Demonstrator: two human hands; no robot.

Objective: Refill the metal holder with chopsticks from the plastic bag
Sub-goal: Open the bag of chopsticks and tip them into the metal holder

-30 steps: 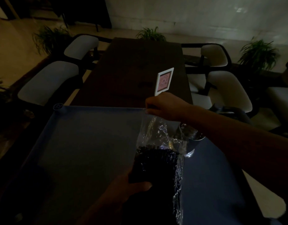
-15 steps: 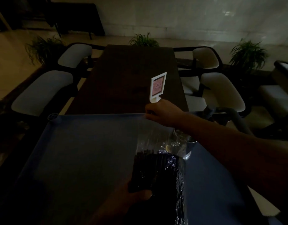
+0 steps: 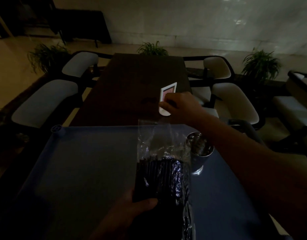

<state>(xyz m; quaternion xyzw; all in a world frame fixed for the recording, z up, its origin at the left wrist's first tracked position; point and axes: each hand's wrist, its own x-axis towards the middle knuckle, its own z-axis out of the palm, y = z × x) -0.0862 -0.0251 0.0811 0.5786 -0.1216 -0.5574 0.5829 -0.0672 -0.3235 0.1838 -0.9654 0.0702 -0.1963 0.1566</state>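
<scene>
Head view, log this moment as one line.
left hand grips chopstick bundle in plastic bag | right hand pinches bag top | metal holder right of bag

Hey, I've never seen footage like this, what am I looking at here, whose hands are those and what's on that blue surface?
There is no machine here: a camera worn on a person's head looks down at their own two hands in a dim room. The left hand grips a clear plastic bag around the bundle of dark chopsticks inside it. The right hand reaches forward and seems to pinch the bag's open top. Beside the bag, on the blue surface, stands the metal holder. Beyond lie a dark table with a small sign stand, and chairs.
</scene>
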